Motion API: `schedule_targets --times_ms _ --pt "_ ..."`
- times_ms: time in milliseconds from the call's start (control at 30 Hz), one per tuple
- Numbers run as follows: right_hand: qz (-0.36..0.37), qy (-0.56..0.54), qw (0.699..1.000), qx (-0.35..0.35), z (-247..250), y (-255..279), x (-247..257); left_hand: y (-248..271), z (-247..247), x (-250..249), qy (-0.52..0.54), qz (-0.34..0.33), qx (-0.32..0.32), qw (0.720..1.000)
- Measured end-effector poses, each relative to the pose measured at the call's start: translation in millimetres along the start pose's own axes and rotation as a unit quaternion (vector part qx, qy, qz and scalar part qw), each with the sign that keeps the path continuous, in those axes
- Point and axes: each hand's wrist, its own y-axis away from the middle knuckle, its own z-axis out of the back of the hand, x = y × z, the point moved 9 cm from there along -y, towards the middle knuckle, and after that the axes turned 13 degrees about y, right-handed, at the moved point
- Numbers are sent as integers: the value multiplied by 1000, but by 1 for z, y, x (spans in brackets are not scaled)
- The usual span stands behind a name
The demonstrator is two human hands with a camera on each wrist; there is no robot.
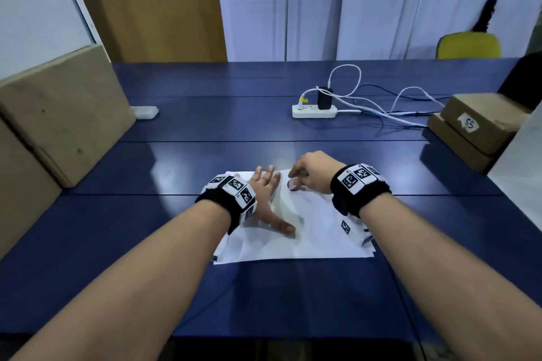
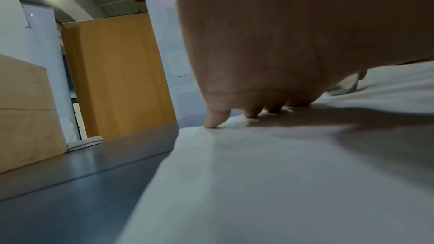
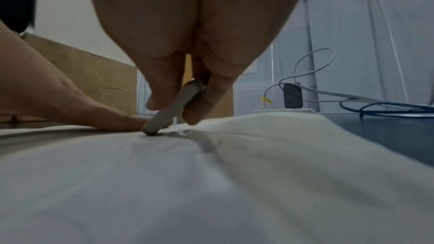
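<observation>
Left hand [image 1: 265, 193] fingers spread on white paper [image 1: 293, 243], sheet count unclear; right hand [image 1: 312, 174] pinches one grey stick [image 3: 168, 107], tip on paper.

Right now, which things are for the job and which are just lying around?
In use: paper, pressed flat by the left hand; small white block, maybe an eraser, pinched in the right hand, its tip on the paper.
Lying about: power strip, cables, cardboard boxes, white case, yellow chair.

left hand [image 1: 265, 193] flat, right hand [image 1: 312, 173] pinching
</observation>
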Motion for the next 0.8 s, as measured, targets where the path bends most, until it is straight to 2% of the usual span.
schedule_targets --times_ms 167,300,467,600,667,733,800 --pt "-19 -25 999 -22 10 4 -3 3 0 -3 13 6 4 1000" --pt "8 -31 999 26 0 7 2 2 1 -3 8 6 -2 1000" --pt "-22 -18 999 -24 10 -1 -3 2 0 -1 12 9 1 1000" --pt "33 -35 998 43 -5 5 9 0 0 -1 7 7 0 1000" --pt "23 -30 999 26 -2 1 9 1 0 -1 5 6 2 1000" --pt "-7 -21 999 -26 9 -1 1 2 2 -1 4 4 3 1000" --pt "-11 -36 999 -24 9 0 -3 3 3 -2 4 1 0 1000"
